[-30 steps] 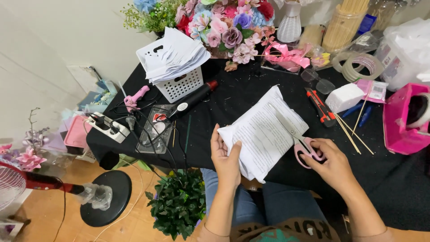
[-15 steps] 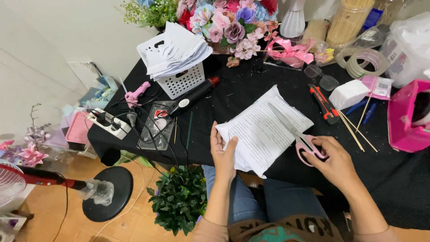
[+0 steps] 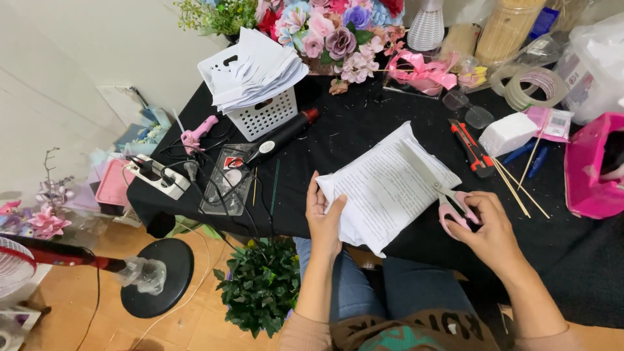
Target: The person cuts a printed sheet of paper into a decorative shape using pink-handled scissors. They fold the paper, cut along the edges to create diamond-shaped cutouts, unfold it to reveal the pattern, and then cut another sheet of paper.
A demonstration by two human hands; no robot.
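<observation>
My left hand (image 3: 325,216) grips the near left corner of a folded stack of printed white paper (image 3: 383,188) held over the black table's (image 3: 364,130) front edge. My right hand (image 3: 487,231) has its fingers through the pink handles of scissors (image 3: 445,198). The scissor blades lie across the upper right side of the paper, pointing away from me.
A white basket (image 3: 263,117) piled with cut paper sits at the back left beside artificial flowers (image 3: 331,32). A red utility knife (image 3: 473,148), wooden sticks (image 3: 517,185), tape rolls (image 3: 530,88) and a pink box (image 3: 591,169) lie right. A potted plant (image 3: 260,286) and fan base (image 3: 156,276) stand on the floor.
The view has shifted slightly and both hands with paper and scissors have drawn a little nearer to me. The grip on each is unchanged.
</observation>
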